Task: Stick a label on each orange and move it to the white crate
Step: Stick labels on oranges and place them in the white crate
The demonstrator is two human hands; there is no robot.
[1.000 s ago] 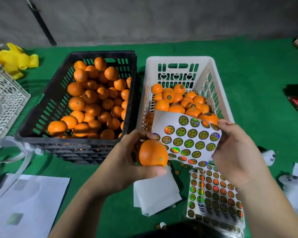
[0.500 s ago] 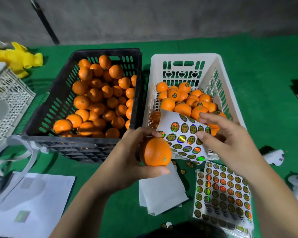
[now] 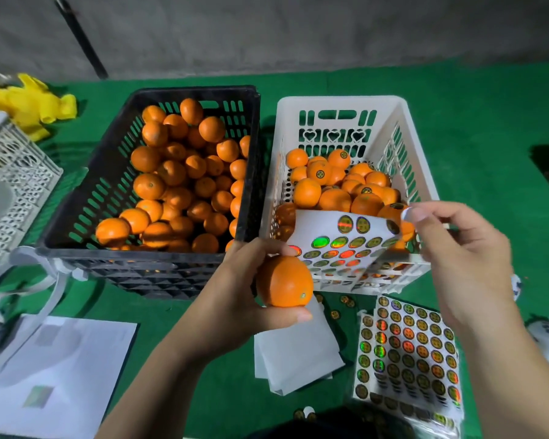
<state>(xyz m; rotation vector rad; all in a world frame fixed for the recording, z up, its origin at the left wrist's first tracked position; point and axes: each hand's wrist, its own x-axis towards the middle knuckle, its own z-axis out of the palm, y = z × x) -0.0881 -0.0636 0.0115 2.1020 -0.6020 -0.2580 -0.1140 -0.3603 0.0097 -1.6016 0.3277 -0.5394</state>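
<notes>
**Orange held, label sheet lifted**

Head view: at centre frame our left hand [image 3: 235, 299] grips the orange [image 3: 284, 282] (below the white crate [image 3: 339, 104]); our right hand [image 3: 466, 258] pinches the label sheet [image 3: 339, 242] at its upper right corner

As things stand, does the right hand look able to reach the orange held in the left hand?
Probably yes: the right hand is close to the orange, but it is pinching the sticker sheet, which hangs between them.
</notes>
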